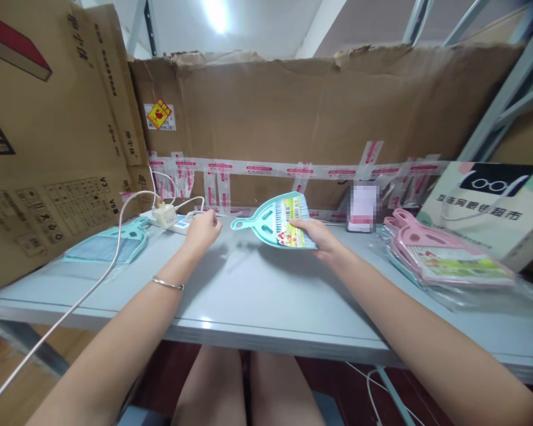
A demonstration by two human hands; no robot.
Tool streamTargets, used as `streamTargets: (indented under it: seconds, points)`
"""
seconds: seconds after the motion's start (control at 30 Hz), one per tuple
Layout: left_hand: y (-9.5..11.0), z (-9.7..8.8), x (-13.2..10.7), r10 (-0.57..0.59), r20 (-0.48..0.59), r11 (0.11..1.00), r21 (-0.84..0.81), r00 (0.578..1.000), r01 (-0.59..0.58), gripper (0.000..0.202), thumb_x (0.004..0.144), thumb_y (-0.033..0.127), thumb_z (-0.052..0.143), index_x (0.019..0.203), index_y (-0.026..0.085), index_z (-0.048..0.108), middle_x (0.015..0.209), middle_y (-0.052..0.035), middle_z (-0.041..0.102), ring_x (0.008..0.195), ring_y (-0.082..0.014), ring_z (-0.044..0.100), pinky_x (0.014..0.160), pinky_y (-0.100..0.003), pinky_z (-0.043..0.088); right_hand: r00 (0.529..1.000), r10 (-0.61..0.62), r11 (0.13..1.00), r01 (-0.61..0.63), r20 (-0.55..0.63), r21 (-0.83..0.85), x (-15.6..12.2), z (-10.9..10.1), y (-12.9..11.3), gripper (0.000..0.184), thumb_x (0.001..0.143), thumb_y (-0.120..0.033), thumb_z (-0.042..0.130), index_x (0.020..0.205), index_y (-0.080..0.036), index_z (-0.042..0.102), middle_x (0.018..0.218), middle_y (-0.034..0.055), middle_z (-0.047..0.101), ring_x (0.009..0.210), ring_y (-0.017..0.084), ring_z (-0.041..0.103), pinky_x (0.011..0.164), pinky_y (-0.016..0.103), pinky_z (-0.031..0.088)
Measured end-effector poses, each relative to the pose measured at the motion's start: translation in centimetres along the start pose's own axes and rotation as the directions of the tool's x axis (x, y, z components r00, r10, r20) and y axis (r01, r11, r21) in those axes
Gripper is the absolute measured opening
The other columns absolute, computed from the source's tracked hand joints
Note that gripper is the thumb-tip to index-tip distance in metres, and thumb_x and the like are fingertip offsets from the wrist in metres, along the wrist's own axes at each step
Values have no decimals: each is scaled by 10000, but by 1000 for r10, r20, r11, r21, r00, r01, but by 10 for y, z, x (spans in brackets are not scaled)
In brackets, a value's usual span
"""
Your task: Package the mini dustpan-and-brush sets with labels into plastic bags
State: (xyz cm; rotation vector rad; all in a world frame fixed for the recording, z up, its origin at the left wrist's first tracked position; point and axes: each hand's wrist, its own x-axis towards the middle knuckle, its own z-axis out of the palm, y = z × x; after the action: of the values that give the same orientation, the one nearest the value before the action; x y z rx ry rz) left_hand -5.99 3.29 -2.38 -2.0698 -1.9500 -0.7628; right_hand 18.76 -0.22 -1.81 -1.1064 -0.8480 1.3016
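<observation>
My right hand (320, 236) grips a teal mini dustpan-and-brush set (270, 222) by its wide end and holds it just above the grey table (257, 296); a colourful label card lies in the pan. My left hand (203, 228) is closed in a loose fist near the back of the table, close to a white power strip (171, 219) and its cable. What its fingers hold, if anything, is hidden. A thin bracelet sits on my left wrist.
A second teal dustpan set (109, 245) lies at the left. A stack of pink and teal sets in plastic bags (439, 257) lies at the right, before a printed box (493, 204). Cardboard sheets wall the back and left. A white cable (93, 284) trails off the front edge.
</observation>
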Motion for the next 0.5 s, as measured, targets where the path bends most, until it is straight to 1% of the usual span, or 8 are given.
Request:
streamTargets:
  seconds: [0.13,0.23,0.3,0.33,0.43,0.47,0.5]
  points:
    - [8,0,-5,11,-46,1000,-13,999,-12,213,814,242,419,851,164,613,811,-104,682,806,-238,625,688,-303,424,999,-27,998,28,23,-51,0,4,8,109,771,-44,573,818,-109,647,667,51,719,563,151,668,595,264,565]
    - [14,-2,-9,20,-69,999,-33,997,-23,221,822,259,404,859,172,603,793,-97,678,780,-230,622,670,-299,414,998,6,999,-3,68,-47,-3,8,14,122,771,-38,565,815,-113,649,663,56,718,558,152,670,571,257,562]
    - [17,-3,-10,31,-72,998,-53,997,-35,224,821,268,398,859,176,598,778,-93,675,764,-230,620,661,-301,411,988,75,997,-70,135,-45,-5,10,18,127,771,-35,557,820,-102,653,669,73,719,551,157,668,568,267,564]
    - [17,-3,-11,33,-71,997,-60,997,-38,222,818,271,397,853,178,596,772,-91,673,760,-231,619,659,-302,410,975,124,992,-116,184,-57,-4,11,20,122,771,-39,559,828,-89,655,678,88,720,552,162,669,567,272,565]
    - [18,-4,-11,45,-29,997,-67,999,-47,199,803,273,412,799,185,591,752,-80,670,751,-226,614,657,-300,410,913,246,969,-237,324,-67,0,10,29,118,769,-54,575,861,-44,648,696,134,718,560,177,674,562,274,567]
    - [18,-5,-12,55,0,996,-70,999,-54,189,796,276,423,777,188,589,745,-75,668,745,-223,611,655,-298,411,903,258,965,-261,344,-39,3,10,32,123,773,-56,575,874,-36,642,695,140,716,562,178,675,557,270,567]
    - [18,-6,-12,67,28,995,-75,997,-64,182,792,280,432,761,190,587,740,-71,667,739,-220,609,655,-296,412,904,258,961,-276,339,3,6,9,35,126,779,-60,571,884,-34,634,685,136,713,556,176,674,546,264,566]
